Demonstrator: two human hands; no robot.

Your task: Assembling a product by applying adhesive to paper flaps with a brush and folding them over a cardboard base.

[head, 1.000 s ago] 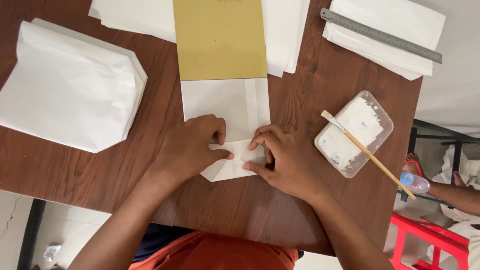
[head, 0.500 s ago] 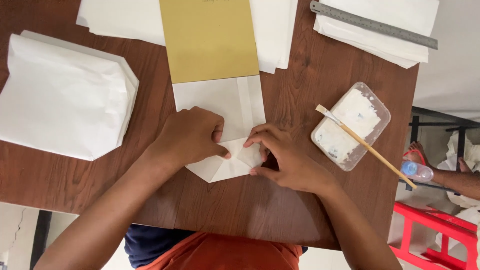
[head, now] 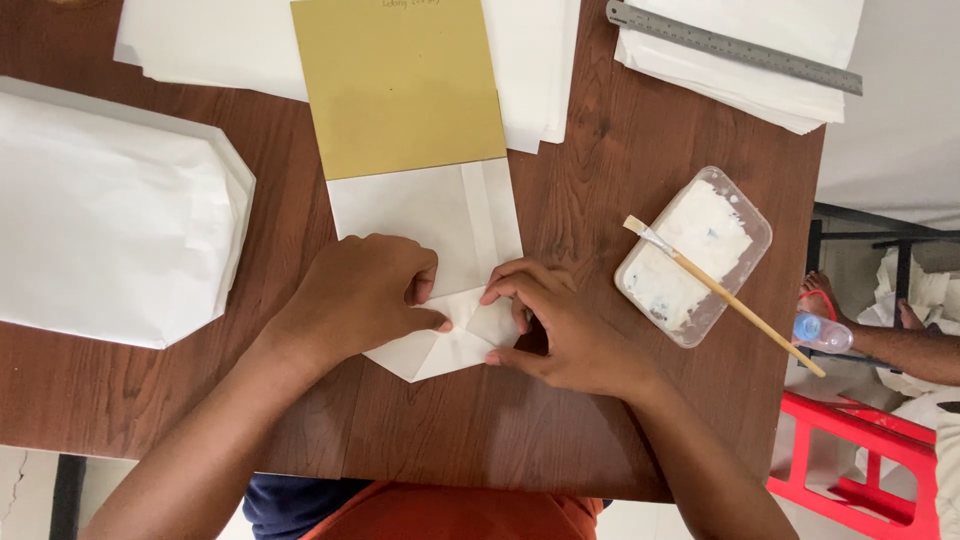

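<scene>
Both hands are pressing down on one white paper bag (head: 440,215) lying flat in the centre of the frame on the brown wooden table (head: 590,190). The left hand (head: 360,300) is sitting palm-down on the bag's lower left part, fingers curled in, thumb tip pinning the folded bottom flap (head: 440,350). The right hand (head: 555,330) is coming in from the lower right, fingertips together and bearing on the flap's right edge; neither hand is gripping round anything, just pressing flat. So the flap is lying right under and between the two sets of fingertips, its pointed end poking out below them twd the table's near edge.

One mustard-yellow card sheet (head: 400,85), rectangular, is covering the bag's upper half, top centre. Under and beside it a spread of white sheets (head: 205,50) is running across the top left; can't count them. One stack of finished white bags (head: 110,220) is lying at the left edge, no. in it unclear. Another pile of white paper (head: 760,75) is sitting top right w/ one steel ruler (head: 730,45) lying slantwise on it.

Right of centre, one clear plastic tray (head: 695,255) of white paste, w/ one wooden-handled brush (head: 725,295) resting across it, handle pointing lower right.

At the far right edge, off the table, another person's hand (head: 900,340) is holding one small clear bottle (head: 822,330) w/ a blue band, above one red stool (head: 870,450)
</scene>
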